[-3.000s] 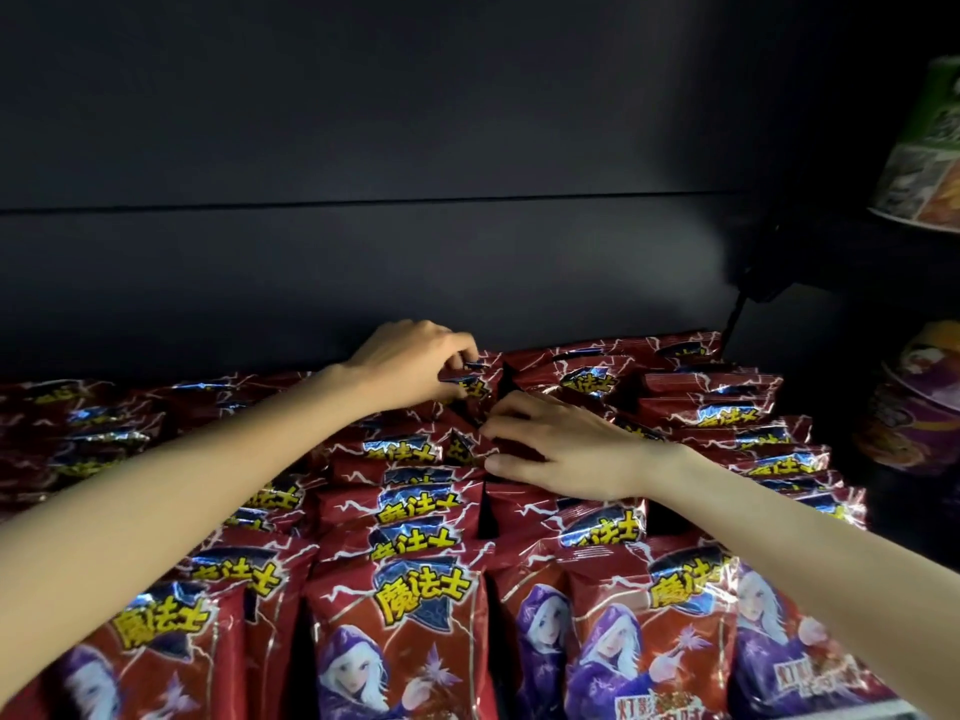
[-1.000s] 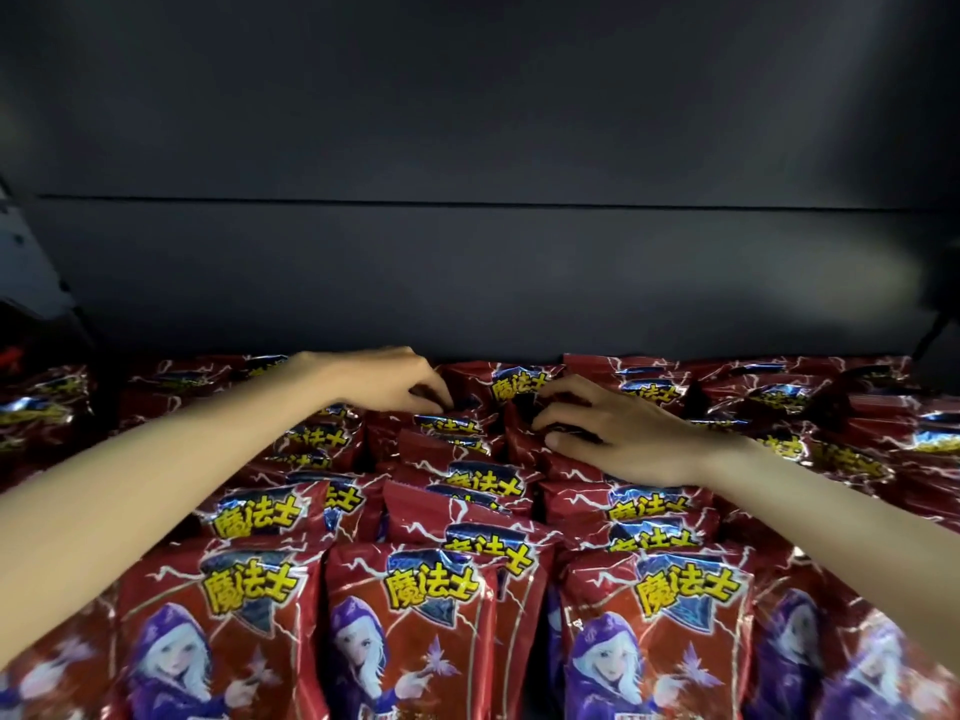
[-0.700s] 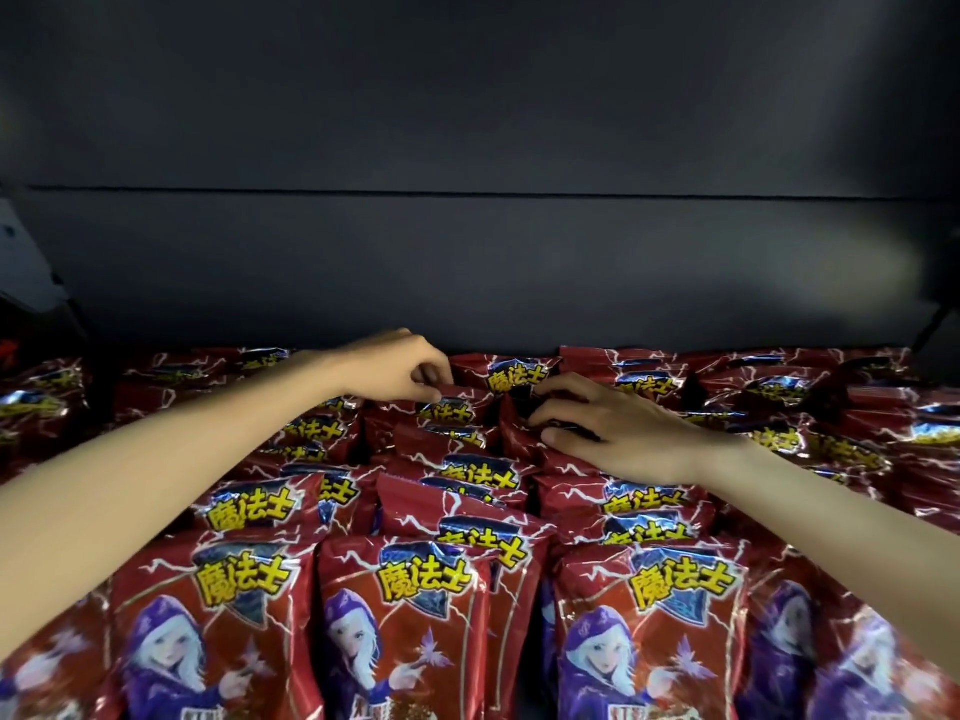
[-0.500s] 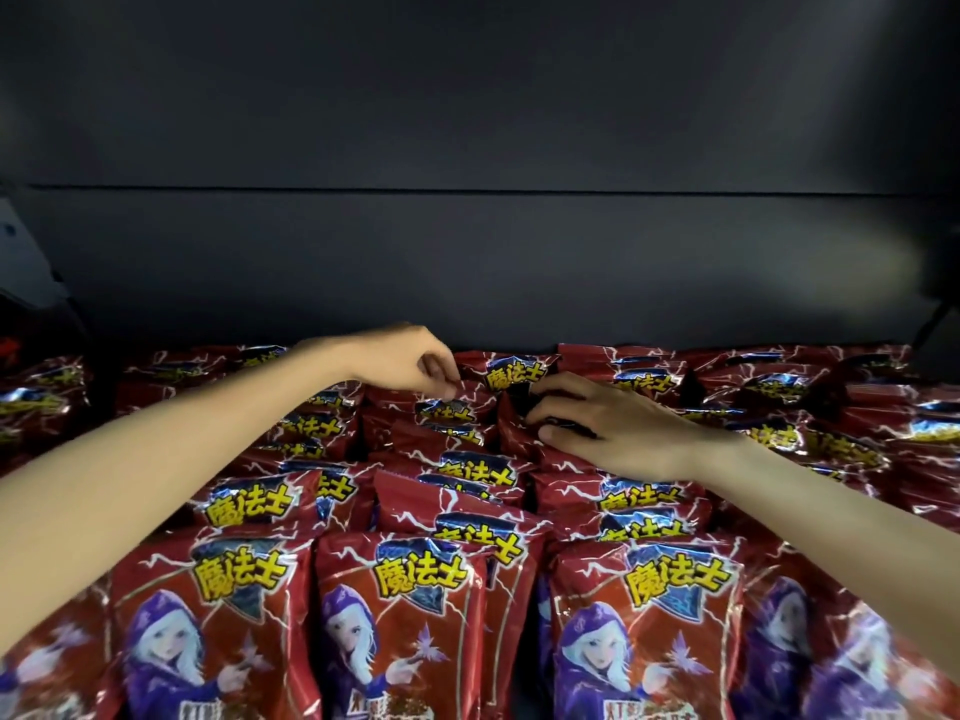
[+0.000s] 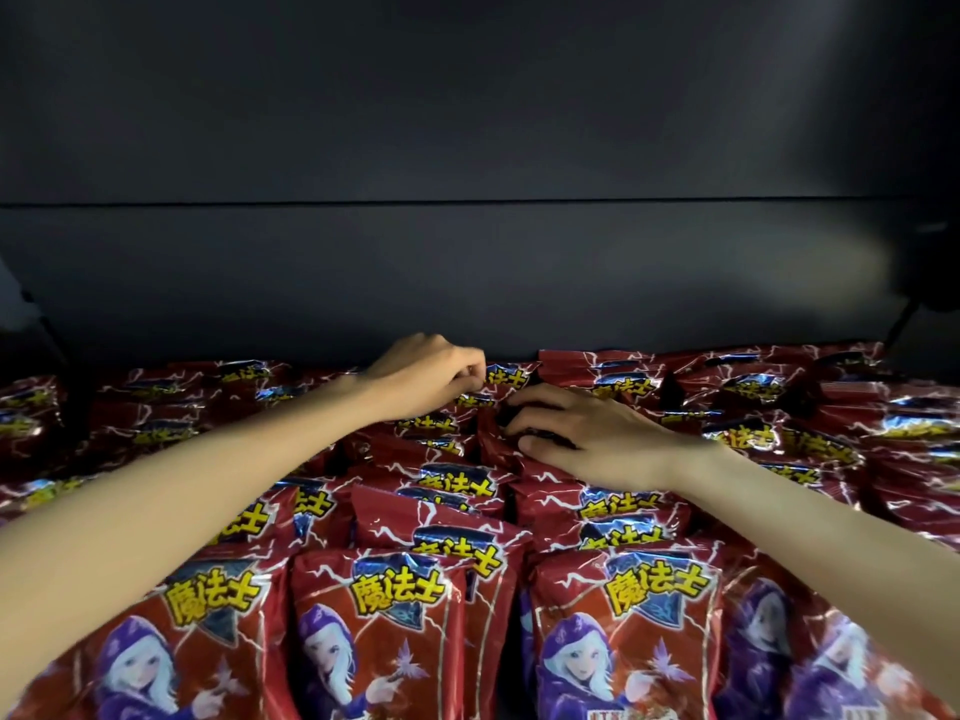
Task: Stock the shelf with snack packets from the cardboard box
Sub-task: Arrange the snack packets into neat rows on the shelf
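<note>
Head view shows both arms reaching to the back edge of the shelf (image 5: pixel 467 283), where rows of red snack packets (image 5: pixel 395 615) stand packed from the front edge to the dark rear wall. The step in hand looks like tidying the rearmost packets so they sit upright in their rows. To do it well, each packet should be nudged by its top seam rather than squeezed, kept label-forward, and pushed back only until it meets the wall, so the rows in front do not topple.

On the left hand (image 5: pixel 421 379) the fingers are curled downward, the tips gathered at the top edge of a back-row packet (image 5: pixel 506 379); it looks like a pinch on that seam, though the contact itself is partly hidden. On the right hand (image 5: pixel 587 433) the fingers (image 5: pixel 535 400) are bent and slightly spread, curling over the top of a packet (image 5: pixel 491 439) just in front of the back row, with the thumb lying along its near side.

No cardboard box is in view.
</note>
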The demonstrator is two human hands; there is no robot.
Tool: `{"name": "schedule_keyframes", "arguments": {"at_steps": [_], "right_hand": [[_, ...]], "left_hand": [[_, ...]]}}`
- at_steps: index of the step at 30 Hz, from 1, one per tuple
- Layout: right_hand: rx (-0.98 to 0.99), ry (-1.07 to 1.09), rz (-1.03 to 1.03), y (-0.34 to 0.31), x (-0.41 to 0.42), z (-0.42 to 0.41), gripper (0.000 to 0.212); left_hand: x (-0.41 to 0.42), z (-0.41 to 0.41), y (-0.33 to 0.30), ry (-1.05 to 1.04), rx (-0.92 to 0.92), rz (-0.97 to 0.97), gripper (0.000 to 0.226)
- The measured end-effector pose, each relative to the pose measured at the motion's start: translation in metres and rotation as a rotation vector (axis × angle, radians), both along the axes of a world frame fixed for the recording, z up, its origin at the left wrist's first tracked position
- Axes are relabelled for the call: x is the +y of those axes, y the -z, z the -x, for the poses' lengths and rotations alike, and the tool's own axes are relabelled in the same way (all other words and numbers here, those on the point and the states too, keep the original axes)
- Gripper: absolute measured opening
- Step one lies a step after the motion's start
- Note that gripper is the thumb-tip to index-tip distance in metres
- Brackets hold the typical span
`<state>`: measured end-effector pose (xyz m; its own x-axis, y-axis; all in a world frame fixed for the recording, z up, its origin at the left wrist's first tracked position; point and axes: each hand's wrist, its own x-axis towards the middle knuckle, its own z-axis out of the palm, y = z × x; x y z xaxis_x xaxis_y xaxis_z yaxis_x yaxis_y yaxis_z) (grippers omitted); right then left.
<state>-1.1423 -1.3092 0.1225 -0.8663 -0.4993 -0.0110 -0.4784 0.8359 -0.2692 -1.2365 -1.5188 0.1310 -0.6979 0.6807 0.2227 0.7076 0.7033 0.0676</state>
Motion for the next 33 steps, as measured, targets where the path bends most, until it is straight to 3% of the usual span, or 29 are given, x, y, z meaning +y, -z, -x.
{"name": "schedule_keyframes", "arguments": {"at_steps": [4, 12, 17, 23, 26, 30, 33], "right_hand": [[-0.005, -0.005, 0.000, 0.002, 0.000, 0.001, 0.031], [-0.017, -0.002, -0.003, 0.001, 0.000, 0.004, 0.033], [-0.021, -0.008, 0.007, 0.001, 0.004, 0.008, 0.034], [-0.007, -0.016, 0.006, 0.003, 0.004, 0.010, 0.034], [0.002, -0.009, 0.000, 0.003, 0.004, 0.011, 0.034], [0.021, -0.003, -0.094, 0.001, 0.005, 0.013, 0.036], [0.055, -0.006, -0.135, -0.001, 0.005, 0.013, 0.038]], "left_hand": [[0.011, 0.006, -0.004, -0.039, 0.067, -0.090, 0.016], [0.021, 0.007, -0.001, 0.076, 0.174, 0.080, 0.021], [0.002, 0.005, 0.002, 0.108, 0.021, -0.093, 0.031], [0.005, 0.006, 0.005, 0.134, -0.046, 0.126, 0.043], [0.006, 0.004, 0.003, 0.136, 0.019, 0.125, 0.044], [-0.010, 0.002, 0.007, 0.109, 0.187, -0.017, 0.041], [-0.019, 0.005, 0.004, 0.048, 0.190, -0.047, 0.033]]}}
